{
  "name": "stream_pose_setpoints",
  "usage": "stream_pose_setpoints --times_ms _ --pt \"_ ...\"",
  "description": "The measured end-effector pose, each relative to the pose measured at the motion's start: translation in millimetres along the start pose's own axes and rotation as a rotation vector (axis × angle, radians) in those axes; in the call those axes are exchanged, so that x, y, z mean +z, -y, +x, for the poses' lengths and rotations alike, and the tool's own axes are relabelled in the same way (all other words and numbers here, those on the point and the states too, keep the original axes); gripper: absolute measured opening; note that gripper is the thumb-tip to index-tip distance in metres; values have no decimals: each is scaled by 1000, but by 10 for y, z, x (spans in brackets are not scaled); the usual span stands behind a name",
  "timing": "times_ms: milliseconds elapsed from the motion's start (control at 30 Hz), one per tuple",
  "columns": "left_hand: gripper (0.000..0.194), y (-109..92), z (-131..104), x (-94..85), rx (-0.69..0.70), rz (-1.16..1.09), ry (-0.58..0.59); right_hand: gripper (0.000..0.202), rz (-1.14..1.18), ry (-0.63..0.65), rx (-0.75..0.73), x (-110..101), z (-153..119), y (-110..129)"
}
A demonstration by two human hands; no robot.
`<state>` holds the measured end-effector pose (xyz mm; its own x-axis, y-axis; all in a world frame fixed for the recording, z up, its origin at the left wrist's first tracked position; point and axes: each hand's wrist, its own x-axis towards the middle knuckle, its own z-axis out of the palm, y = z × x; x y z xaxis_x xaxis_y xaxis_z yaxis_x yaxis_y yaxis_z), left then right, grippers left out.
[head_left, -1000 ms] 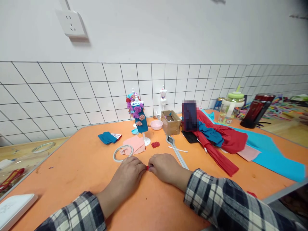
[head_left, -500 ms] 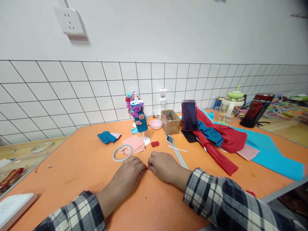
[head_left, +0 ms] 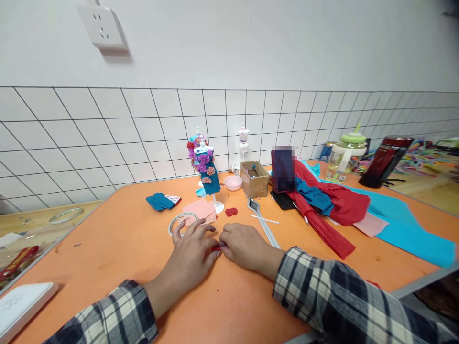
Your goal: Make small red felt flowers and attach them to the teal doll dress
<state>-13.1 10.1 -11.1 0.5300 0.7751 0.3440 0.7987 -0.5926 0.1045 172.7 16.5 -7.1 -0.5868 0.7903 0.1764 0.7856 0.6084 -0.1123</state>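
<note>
A small red piece of crepe paper (head_left: 216, 248) lies between my hands above the orange tabletop, mostly hidden by the fingers. My left hand (head_left: 191, 251) pinches its left end between thumb and index finger, the other fingers lifted and spread. With curled fingers, my right hand (head_left: 242, 244) grips the right end. Just beyond are a roll of tape (head_left: 171, 224), partly covered by my left fingers, pink crepe paper (head_left: 201, 210) and a little heap of red bits (head_left: 231, 212). A small dress form (head_left: 210, 179) in blue with purple and pink flowers stands behind.
A pink bowl (head_left: 233, 183), a cardboard box (head_left: 255, 181) and a bare white dress form (head_left: 243, 143) stand at the back. Grey tweezers (head_left: 265, 224) and a white stick (head_left: 267, 219) lie beyond my right hand. Red crepe paper (head_left: 347, 203), a green-lidded bottle (head_left: 346, 160) and a dark flask (head_left: 385, 162) are rightward.
My left hand's middle, ring and little fingers have lifted and spread toward the tape roll. More of the red piece shows. My right hand stays nearly in place.
</note>
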Motion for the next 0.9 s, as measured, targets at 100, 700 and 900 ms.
stream_pose_setpoints --times_ms 100,700,900 --pt "15 -6 1 -7 -4 0 -17 20 10 24 -6 1 5 2" --pt "20 172 52 43 -42 -174 -62 28 189 -130 269 -230 12 -448" --pt "15 227 93 71 -83 -288 -162 20 34 13 531 -415 -170 -1164"
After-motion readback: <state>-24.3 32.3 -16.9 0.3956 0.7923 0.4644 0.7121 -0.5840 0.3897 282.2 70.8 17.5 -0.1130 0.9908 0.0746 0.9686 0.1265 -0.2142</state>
